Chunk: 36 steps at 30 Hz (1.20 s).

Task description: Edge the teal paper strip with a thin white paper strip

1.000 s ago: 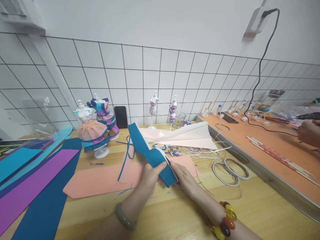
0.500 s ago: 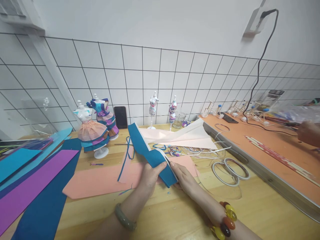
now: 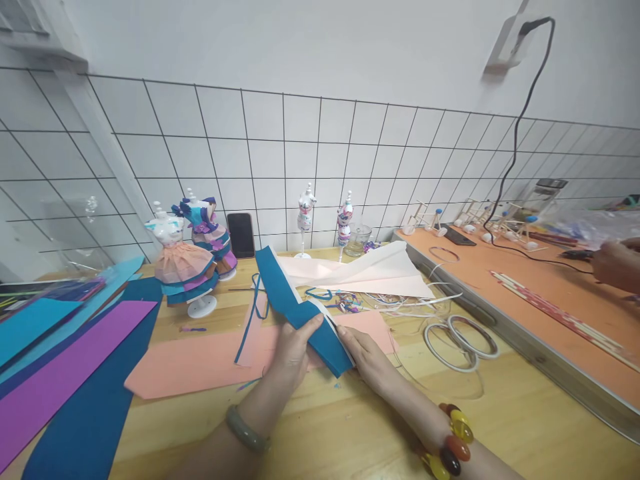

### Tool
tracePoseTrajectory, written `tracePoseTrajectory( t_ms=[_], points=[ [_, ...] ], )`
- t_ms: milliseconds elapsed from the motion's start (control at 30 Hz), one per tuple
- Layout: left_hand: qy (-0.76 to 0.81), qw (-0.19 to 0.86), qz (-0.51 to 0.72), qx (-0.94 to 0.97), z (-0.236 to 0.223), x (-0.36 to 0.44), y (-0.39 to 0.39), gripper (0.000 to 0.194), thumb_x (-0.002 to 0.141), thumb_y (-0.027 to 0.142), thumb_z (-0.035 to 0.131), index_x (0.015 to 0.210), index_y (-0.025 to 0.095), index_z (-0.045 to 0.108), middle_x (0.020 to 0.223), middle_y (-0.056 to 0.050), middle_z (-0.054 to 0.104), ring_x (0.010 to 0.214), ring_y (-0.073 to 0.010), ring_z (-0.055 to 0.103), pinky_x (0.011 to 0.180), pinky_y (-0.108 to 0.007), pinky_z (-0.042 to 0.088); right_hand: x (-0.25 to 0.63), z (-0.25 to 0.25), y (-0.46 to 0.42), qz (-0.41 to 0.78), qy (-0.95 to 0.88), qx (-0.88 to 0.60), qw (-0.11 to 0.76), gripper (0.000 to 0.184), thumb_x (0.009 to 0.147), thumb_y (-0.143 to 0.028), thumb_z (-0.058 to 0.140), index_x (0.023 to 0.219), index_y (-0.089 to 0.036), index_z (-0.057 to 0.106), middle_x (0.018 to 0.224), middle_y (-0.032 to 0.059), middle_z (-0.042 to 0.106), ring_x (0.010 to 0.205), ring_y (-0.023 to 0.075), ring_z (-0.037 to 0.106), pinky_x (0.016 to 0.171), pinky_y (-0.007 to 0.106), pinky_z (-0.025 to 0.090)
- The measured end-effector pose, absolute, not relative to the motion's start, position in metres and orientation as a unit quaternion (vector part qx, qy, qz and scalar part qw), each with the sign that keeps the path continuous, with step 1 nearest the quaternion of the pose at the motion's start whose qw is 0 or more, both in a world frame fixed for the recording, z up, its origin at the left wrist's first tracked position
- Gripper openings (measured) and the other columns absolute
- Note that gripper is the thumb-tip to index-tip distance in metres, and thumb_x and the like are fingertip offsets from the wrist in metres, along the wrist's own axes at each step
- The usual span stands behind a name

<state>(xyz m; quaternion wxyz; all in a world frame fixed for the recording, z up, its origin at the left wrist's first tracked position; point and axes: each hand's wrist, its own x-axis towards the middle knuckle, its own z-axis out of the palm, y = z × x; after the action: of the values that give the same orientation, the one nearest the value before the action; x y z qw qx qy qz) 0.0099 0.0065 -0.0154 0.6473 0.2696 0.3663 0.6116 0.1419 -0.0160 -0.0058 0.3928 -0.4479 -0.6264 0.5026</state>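
1. The left hand [image 3: 293, 350] pinched the near part of a folded blue paper [image 3: 304, 315], its thumb pressed on top.
2. The right hand [image 3: 364, 357] gripped the right edge of that paper, thumb above; its other fingers were mostly hidden.
3. The blue paper was held at a slant above the middle of the wooden table [image 3: 360, 433], its far end leaning left, and a white edge showed along its right side.
4. Beneath the hands lay a long peach paper [image 3: 200, 363]; a thin blue ribbon [image 3: 246, 330] lay left of the held paper.
5. Beyond the hands, to the right, lay a wide pale paper [image 3: 390, 272], with two white rings [image 3: 427, 341] nearer on the right.
6. On the left lay a purple sheet [image 3: 75, 380] on a dark blue sheet [image 3: 95, 413].
7. Near the wall stood a doll in a peach skirt [image 3: 183, 263] and a phone [image 3: 241, 235].
8. At far right, another person's hand [image 3: 617, 263] was above an orange table [image 3: 475, 287]; its grip could not be told.
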Motion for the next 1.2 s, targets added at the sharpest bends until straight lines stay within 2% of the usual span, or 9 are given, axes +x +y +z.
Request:
tracePoseTrajectory(
  t_ms=[100,200,300,400,467,633,900,1200],
  points=[
    [0.370,0.639,0.618,0.270,-0.018,0.009,0.009,0.038,0.052,0.021,0.080,0.084,0.013,0.062,0.081,-0.005,0.067,0.072,-0.0165,0.061,0.073,-0.030,0.048,0.142,-0.008,-0.016,0.502,-0.629,-0.446,0.391,0.044,0.085,-0.056,0.037,0.068,-0.018,0.048,0.064,-0.0018,0.044,0.060,0.0122,0.038,0.058,0.025,0.034],
    [0.373,0.629,0.625,0.272,-0.018,0.010,0.009,0.037,0.050,0.019,0.081,0.082,0.014,0.062,0.078,-0.003,0.066,0.070,-0.0149,0.060,0.072,-0.029,0.048,0.142,-0.010,-0.017,0.507,-0.622,-0.449,0.393,0.044,0.086,-0.056,0.035,0.066,-0.019,0.046,0.058,-0.0035,0.040,0.057,0.0121,0.038,0.057,0.025,0.034],
    [0.375,0.621,0.627,0.284,-0.019,0.010,0.009,0.037,0.051,0.020,0.080,0.083,0.014,0.063,0.079,-0.003,0.067,0.072,-0.0155,0.060,0.073,-0.028,0.048,0.141,-0.012,-0.019,0.515,-0.613,-0.451,0.395,0.044,0.087,-0.056,0.033,0.063,-0.021,0.044,0.049,-0.0058,0.034,0.051,0.0117,0.036,0.055,0.024,0.033],
    [0.381,0.616,0.622,0.298,-0.022,0.010,0.009,0.038,0.053,0.021,0.080,0.086,0.015,0.063,0.083,-0.005,0.068,0.076,-0.0173,0.061,0.074,-0.029,0.048,0.140,-0.010,-0.020,0.520,-0.606,-0.451,0.399,0.045,0.087,-0.057,0.033,0.063,-0.021,0.045,0.048,-0.0058,0.035,0.051,0.0121,0.038,0.056,0.025,0.035],
    [0.383,0.613,0.618,0.309,-0.025,0.010,0.010,0.039,0.054,0.022,0.079,0.089,0.015,0.063,0.086,-0.005,0.068,0.078,-0.0181,0.062,0.075,-0.030,0.048,0.139,-0.007,-0.020,0.522,-0.602,-0.450,0.403,0.045,0.086,-0.057,0.034,0.064,-0.020,0.048,0.052,-0.0042,0.041,0.054,0.0130,0.042,0.058,0.025,0.037],
    [0.395,0.616,0.598,0.326,-0.027,0.013,0.006,0.039,0.054,0.024,0.079,0.089,0.015,0.063,0.085,-0.006,0.069,0.078,-0.0198,0.063,0.074,-0.031,0.048,0.141,-0.004,-0.019,0.524,-0.607,-0.435,0.410,0.044,0.087,-0.053,0.037,0.082,-0.016,0.059,0.076,0.0023,0.060,0.074,0.0168,0.052,0.074,0.027,0.042],
    [0.405,0.624,0.588,0.319,-0.016,0.016,-0.001,0.034,0.052,0.023,0.079,0.081,0.015,0.062,0.075,-0.003,0.068,0.070,-0.0167,0.062,0.067,-0.027,0.049,0.141,-0.003,-0.018,0.520,-0.613,-0.422,0.418,0.042,0.089,-0.049,0.037,0.092,-0.016,0.062,0.087,0.0032,0.064,0.080,0.0178,0.056,0.080,0.028,0.042],
    [0.403,0.639,0.579,0.305,-0.016,0.017,-0.002,0.039,0.050,0.025,0.080,0.084,0.016,0.061,0.076,-0.003,0.068,0.070,-0.0191,0.062,0.068,-0.031,0.049,0.142,-0.005,-0.018,0.511,-0.619,-0.426,0.418,0.045,0.088,-0.051,0.037,0.092,-0.014,0.062,0.086,0.0047,0.065,0.080,0.0192,0.056,0.079,0.030,0.042]
  ],
)
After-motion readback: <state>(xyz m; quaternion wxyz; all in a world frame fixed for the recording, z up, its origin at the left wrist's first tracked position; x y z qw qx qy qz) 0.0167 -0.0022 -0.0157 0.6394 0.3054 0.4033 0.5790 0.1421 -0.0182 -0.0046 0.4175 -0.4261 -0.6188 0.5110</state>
